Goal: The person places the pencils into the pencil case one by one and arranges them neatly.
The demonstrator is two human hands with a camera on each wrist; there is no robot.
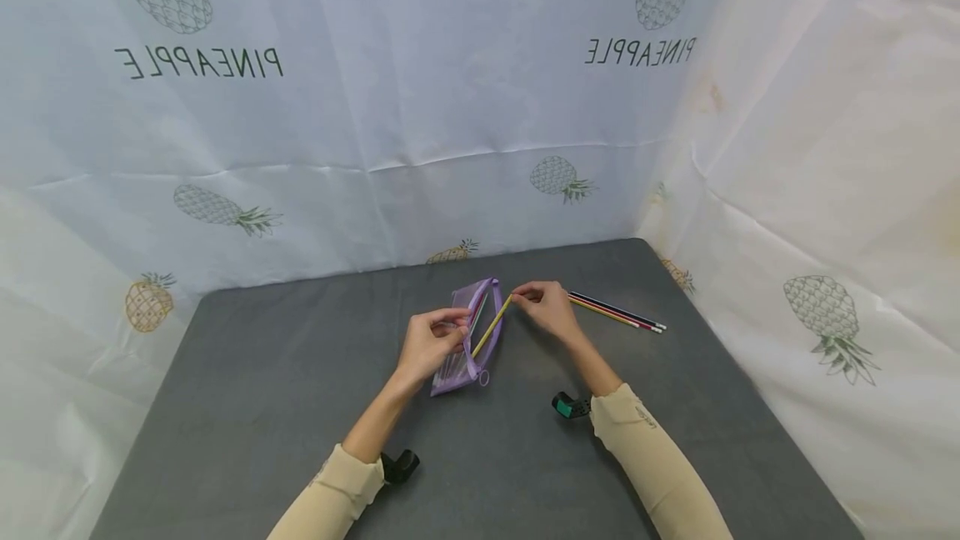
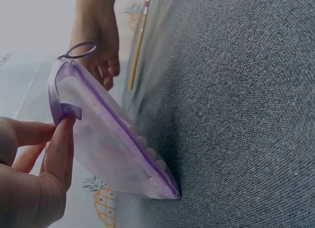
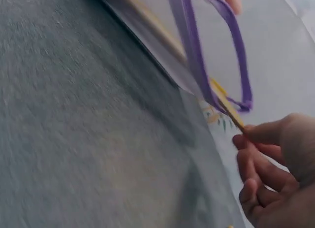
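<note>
My left hand (image 1: 429,346) pinches the purple rim of a see-through zip pencil case (image 1: 450,372), holding its mouth open. In the left wrist view, thumb and fingertips grip the case (image 2: 106,139) beside a small purple tab (image 2: 72,111). A yellow pencil (image 1: 492,326) slants through the mouth, most of its length inside. My right hand (image 1: 550,309) pinches its upper end between thumb and fingers; in the right wrist view the pencil (image 3: 232,113) crosses the purple zip edge (image 3: 196,60). A greenish slim stick (image 1: 478,309) shows inside the case.
Several pencils (image 1: 617,312) lie together on the dark grey table (image 1: 285,390), right of my right hand. A ring-shaped zip pull (image 1: 483,377) hangs at the case's near end. Pineapple-print white cloth (image 1: 420,107) stands behind and along the sides. Black wrist devices (image 1: 570,405) sit by both sleeves.
</note>
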